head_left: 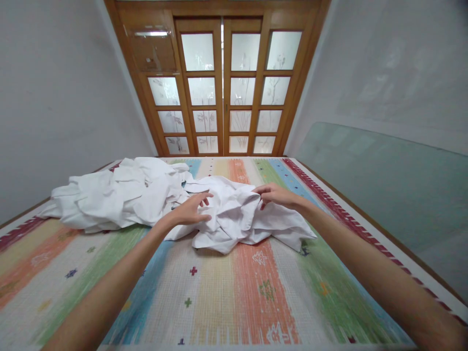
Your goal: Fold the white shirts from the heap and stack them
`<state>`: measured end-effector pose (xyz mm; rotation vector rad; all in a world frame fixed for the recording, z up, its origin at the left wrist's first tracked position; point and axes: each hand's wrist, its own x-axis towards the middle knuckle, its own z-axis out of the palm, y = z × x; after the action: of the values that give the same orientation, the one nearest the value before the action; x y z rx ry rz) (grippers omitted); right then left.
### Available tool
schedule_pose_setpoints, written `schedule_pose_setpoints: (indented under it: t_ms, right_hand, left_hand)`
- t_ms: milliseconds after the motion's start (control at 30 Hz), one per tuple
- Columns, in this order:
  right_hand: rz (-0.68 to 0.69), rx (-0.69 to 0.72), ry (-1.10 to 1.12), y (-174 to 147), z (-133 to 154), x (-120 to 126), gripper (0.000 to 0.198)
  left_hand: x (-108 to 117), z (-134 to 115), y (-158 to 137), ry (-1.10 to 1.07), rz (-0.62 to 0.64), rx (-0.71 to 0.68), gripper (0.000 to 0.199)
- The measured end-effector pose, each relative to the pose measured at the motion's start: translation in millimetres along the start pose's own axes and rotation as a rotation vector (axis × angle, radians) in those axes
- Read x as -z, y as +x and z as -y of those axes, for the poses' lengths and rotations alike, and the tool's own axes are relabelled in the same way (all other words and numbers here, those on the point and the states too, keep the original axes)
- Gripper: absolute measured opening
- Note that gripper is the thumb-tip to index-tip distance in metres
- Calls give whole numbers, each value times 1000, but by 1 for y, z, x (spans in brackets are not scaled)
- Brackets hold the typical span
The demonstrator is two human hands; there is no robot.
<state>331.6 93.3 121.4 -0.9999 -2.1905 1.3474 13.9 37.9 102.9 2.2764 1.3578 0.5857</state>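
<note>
A crumpled white cloth (230,214), perhaps a garment, lies in loose folds on the striped cover in front of me. At its left side is my left hand (193,207), fingers spread and thumb apart, with nothing held. My right hand (276,195) is at the cloth's upper right, its fingers curled on a raised fold. The exact grip of those fingertips is partly hidden. To the left, a larger heap of white cloths (120,195) lies bunched up, its right end meeting the cloth at my hands.
A multicoloured striped cover (215,292) with dark red edge bands is spread over the flat surface. Wooden doors with glass panes (223,87) stand beyond its far edge. A pale green panel (383,185) leans along the right wall, and a plain wall (54,87) rises at left.
</note>
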Motion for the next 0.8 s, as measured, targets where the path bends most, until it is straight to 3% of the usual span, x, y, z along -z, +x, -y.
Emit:
schedule_pose_setpoints:
  t_ms: [133,233,333,400,500,667,800]
  right_hand:
    - [0,253,-363,7,-32,6,46]
    - [62,265,-568,16,-47,1,62]
    - [36,156,-818,22,-58,-5,39]
    - [-9,118,-913,23,-62,-4,16]
    - [-107,136,-884,19,-65,6,3]
    - [-494,120,-718,4,-45,25,17]
    - [-506,168,-610,-16,3,36,15]
  left_hand:
    - [-12,11,-5,-1,219,-46,68]
    - [-19,7,-7,77,218,-48,53]
    - [-23,8,-9,95,224,-32,21]
    - [-21,14,-12,33,232,-36,17]
    - [-8,23,-18,-86,108,5,22]
    - [31,13,-26,-295,-221,112,24]
    - [68,-20,-32,-393,-433,120,25]
